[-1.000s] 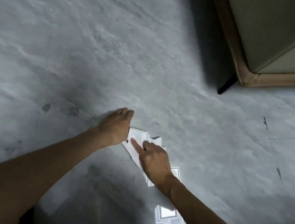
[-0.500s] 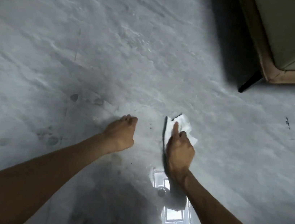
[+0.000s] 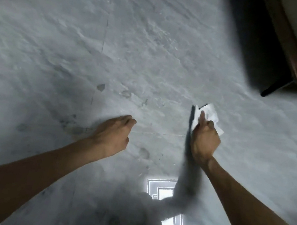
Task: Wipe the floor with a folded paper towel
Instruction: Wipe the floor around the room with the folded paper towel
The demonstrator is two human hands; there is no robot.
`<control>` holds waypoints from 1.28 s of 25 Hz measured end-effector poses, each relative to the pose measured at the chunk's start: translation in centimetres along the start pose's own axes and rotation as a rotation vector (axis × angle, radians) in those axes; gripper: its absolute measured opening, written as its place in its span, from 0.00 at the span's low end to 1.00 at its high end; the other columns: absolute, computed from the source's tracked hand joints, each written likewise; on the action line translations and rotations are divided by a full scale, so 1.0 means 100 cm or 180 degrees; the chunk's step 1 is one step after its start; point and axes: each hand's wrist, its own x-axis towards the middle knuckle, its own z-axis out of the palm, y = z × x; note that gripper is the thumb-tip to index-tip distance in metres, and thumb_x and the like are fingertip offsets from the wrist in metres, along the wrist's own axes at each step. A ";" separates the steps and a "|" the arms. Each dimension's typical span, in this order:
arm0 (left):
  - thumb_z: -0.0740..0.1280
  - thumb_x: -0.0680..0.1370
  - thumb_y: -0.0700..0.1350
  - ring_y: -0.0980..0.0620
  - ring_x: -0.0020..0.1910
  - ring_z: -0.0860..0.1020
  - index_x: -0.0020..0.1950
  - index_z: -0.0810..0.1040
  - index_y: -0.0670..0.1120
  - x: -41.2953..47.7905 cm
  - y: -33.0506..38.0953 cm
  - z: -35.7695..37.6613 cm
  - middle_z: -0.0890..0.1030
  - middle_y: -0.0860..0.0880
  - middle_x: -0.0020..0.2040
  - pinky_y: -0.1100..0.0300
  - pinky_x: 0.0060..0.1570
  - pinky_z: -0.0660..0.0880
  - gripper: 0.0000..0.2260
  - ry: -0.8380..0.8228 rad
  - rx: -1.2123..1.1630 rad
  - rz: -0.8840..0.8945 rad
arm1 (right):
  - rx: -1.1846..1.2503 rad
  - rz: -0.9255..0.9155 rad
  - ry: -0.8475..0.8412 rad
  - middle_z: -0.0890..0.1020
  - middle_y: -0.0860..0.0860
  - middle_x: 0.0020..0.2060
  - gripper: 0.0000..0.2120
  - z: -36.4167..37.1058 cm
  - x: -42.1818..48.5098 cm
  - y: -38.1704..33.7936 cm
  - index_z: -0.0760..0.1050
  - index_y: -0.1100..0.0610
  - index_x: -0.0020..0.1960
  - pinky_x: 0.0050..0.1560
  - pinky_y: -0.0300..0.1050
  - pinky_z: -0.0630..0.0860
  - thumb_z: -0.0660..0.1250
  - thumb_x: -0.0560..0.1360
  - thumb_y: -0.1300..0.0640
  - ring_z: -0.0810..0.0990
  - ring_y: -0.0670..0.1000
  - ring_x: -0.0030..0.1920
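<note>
Paper towel (image 3: 210,114) lies on the grey floor (image 3: 134,43) right of centre, gripped by the right hand (image 3: 204,141), index finger stretched over it. Left hand (image 3: 114,134) at centre, loosely curled, empty.

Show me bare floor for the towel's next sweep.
Wide bare floor beyond the left hand, a gap between it and the right hand on the paper towel. Crowded only far right, by the sofa leg.
</note>
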 end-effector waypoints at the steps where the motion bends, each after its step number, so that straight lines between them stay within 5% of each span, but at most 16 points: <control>1: 0.62 0.73 0.37 0.47 0.68 0.70 0.68 0.68 0.44 -0.003 -0.002 0.007 0.71 0.45 0.69 0.54 0.65 0.70 0.23 0.0005 -0.0010 -0.0012 | 0.0033 -0.0559 0.0001 0.79 0.57 0.46 0.23 0.009 -0.024 -0.024 0.68 0.50 0.72 0.32 0.50 0.74 0.61 0.77 0.60 0.81 0.61 0.38; 4: 0.62 0.75 0.38 0.48 0.70 0.68 0.72 0.64 0.45 -0.008 -0.001 0.016 0.69 0.46 0.72 0.57 0.66 0.66 0.25 -0.0003 -0.0255 -0.0165 | -0.0101 -0.2963 -0.0340 0.76 0.52 0.38 0.27 0.024 -0.085 -0.031 0.70 0.48 0.70 0.25 0.46 0.69 0.65 0.71 0.59 0.77 0.55 0.31; 6: 0.62 0.76 0.39 0.47 0.68 0.71 0.73 0.63 0.47 -0.009 0.003 0.010 0.69 0.47 0.72 0.58 0.64 0.68 0.25 0.0017 -0.0457 -0.0325 | -0.0309 -0.3415 -0.0245 0.77 0.52 0.40 0.27 0.008 -0.052 0.004 0.72 0.47 0.70 0.28 0.46 0.72 0.70 0.72 0.57 0.79 0.55 0.34; 7: 0.61 0.76 0.39 0.47 0.68 0.71 0.73 0.64 0.47 -0.011 0.003 0.007 0.70 0.47 0.72 0.58 0.64 0.68 0.25 0.0080 -0.0493 -0.0349 | -0.0458 -0.2889 -0.0137 0.79 0.53 0.43 0.27 0.000 -0.032 0.022 0.71 0.47 0.70 0.30 0.46 0.74 0.70 0.72 0.57 0.81 0.57 0.37; 10: 0.62 0.76 0.38 0.48 0.71 0.67 0.73 0.65 0.44 -0.019 -0.005 0.005 0.68 0.45 0.72 0.59 0.68 0.64 0.25 0.0314 -0.0398 -0.0351 | -0.0296 -0.0108 0.0092 0.79 0.59 0.52 0.25 -0.015 0.009 0.043 0.66 0.48 0.73 0.39 0.51 0.76 0.60 0.77 0.59 0.81 0.62 0.45; 12: 0.62 0.76 0.38 0.48 0.71 0.67 0.72 0.66 0.43 -0.027 -0.013 0.010 0.68 0.45 0.72 0.58 0.68 0.64 0.24 0.0322 -0.0365 -0.0478 | -0.0180 0.0227 0.0077 0.79 0.60 0.52 0.23 -0.004 -0.003 0.002 0.65 0.51 0.73 0.39 0.51 0.74 0.58 0.79 0.60 0.81 0.63 0.45; 14: 0.62 0.75 0.39 0.47 0.71 0.67 0.72 0.66 0.44 -0.034 -0.016 0.012 0.68 0.44 0.72 0.57 0.68 0.64 0.24 0.0367 -0.0345 -0.0640 | 0.0015 -0.0805 -0.0135 0.79 0.57 0.48 0.25 0.011 -0.035 -0.058 0.66 0.51 0.73 0.34 0.49 0.73 0.61 0.77 0.61 0.81 0.61 0.40; 17: 0.64 0.74 0.39 0.46 0.71 0.66 0.69 0.69 0.44 -0.032 -0.026 0.003 0.68 0.42 0.71 0.55 0.68 0.64 0.23 0.0665 -0.0235 -0.0884 | 0.0080 -0.3623 -0.0529 0.77 0.54 0.41 0.28 0.019 -0.060 -0.081 0.69 0.50 0.71 0.29 0.47 0.72 0.65 0.71 0.61 0.79 0.58 0.36; 19: 0.65 0.74 0.40 0.44 0.71 0.66 0.69 0.69 0.43 -0.032 -0.037 -0.004 0.68 0.41 0.70 0.54 0.68 0.64 0.23 0.0717 -0.0260 -0.1037 | -0.0195 -0.4289 -0.0573 0.77 0.55 0.44 0.26 0.010 -0.015 -0.059 0.68 0.51 0.73 0.33 0.49 0.76 0.59 0.75 0.58 0.79 0.58 0.40; 20: 0.65 0.74 0.40 0.44 0.71 0.66 0.69 0.68 0.43 -0.035 -0.045 -0.005 0.68 0.40 0.70 0.54 0.69 0.64 0.23 0.0690 -0.0297 -0.1111 | -0.0333 -0.3837 -0.0503 0.78 0.55 0.47 0.25 0.007 0.006 -0.049 0.67 0.50 0.73 0.35 0.51 0.77 0.57 0.76 0.56 0.80 0.59 0.43; 23: 0.64 0.74 0.39 0.45 0.72 0.65 0.70 0.67 0.42 -0.048 -0.066 -0.004 0.68 0.41 0.71 0.54 0.70 0.64 0.24 0.0632 -0.0450 -0.1181 | -0.0347 -0.1214 -0.0089 0.78 0.59 0.54 0.25 0.008 0.051 -0.060 0.64 0.51 0.74 0.42 0.54 0.76 0.59 0.77 0.58 0.81 0.64 0.48; 25: 0.64 0.74 0.39 0.46 0.71 0.66 0.70 0.68 0.42 -0.054 -0.073 -0.004 0.69 0.43 0.70 0.54 0.70 0.65 0.24 0.0704 -0.0566 -0.1168 | -0.0186 -0.0593 -0.0058 0.77 0.62 0.56 0.24 0.014 0.045 -0.112 0.62 0.55 0.73 0.42 0.53 0.74 0.56 0.78 0.60 0.80 0.65 0.48; 27: 0.64 0.74 0.39 0.45 0.69 0.69 0.69 0.68 0.43 -0.055 -0.081 -0.009 0.70 0.43 0.69 0.54 0.69 0.66 0.23 0.0793 -0.0655 -0.1236 | -0.0129 -0.1429 -0.0335 0.77 0.60 0.56 0.24 0.025 0.007 -0.176 0.60 0.55 0.75 0.40 0.52 0.74 0.56 0.79 0.59 0.80 0.63 0.48; 30: 0.64 0.73 0.37 0.44 0.67 0.71 0.67 0.70 0.41 -0.060 -0.103 -0.017 0.73 0.42 0.67 0.53 0.68 0.67 0.22 0.0952 -0.0747 -0.1492 | -0.0029 -0.3937 -0.0662 0.80 0.56 0.46 0.25 0.042 -0.064 -0.218 0.69 0.54 0.72 0.29 0.47 0.70 0.67 0.75 0.56 0.81 0.59 0.39; 32: 0.65 0.74 0.38 0.45 0.68 0.70 0.69 0.69 0.42 -0.063 -0.117 -0.022 0.72 0.43 0.68 0.55 0.69 0.66 0.23 0.1020 -0.0845 -0.1681 | -0.0051 -0.4903 -0.0865 0.80 0.54 0.47 0.21 0.034 -0.029 -0.208 0.70 0.50 0.70 0.33 0.44 0.70 0.65 0.77 0.54 0.80 0.55 0.41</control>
